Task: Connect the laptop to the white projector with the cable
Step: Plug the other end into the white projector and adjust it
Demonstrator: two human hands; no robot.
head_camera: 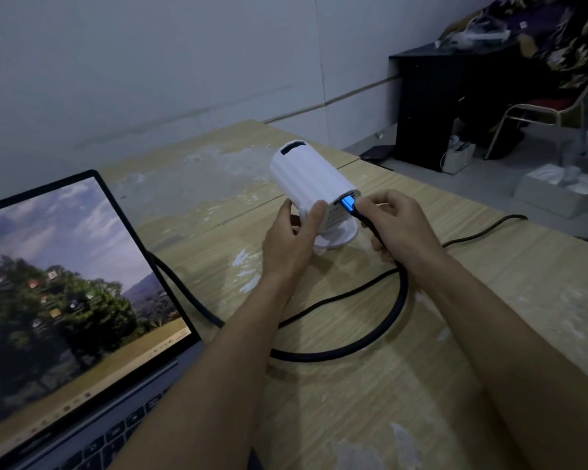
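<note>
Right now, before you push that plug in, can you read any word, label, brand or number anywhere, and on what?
None can be read.
Laptop screen: desktop icons and taskbar, too small and blurred.
Laptop keys: marks blurred.
White projector: no print visible on the side in view.
Blue plug and black cable: no marking visible.

Your clearest room is the bare wood of the table (370, 418) along its near edge, between your forearms. The black cable (353, 352) loops across the middle of the table, so anything sliding there meets it. The laptop (72, 300) walls off the left edge. The white projector (311, 179) stands mid-table; the far-left corner behind it lies open.
</note>
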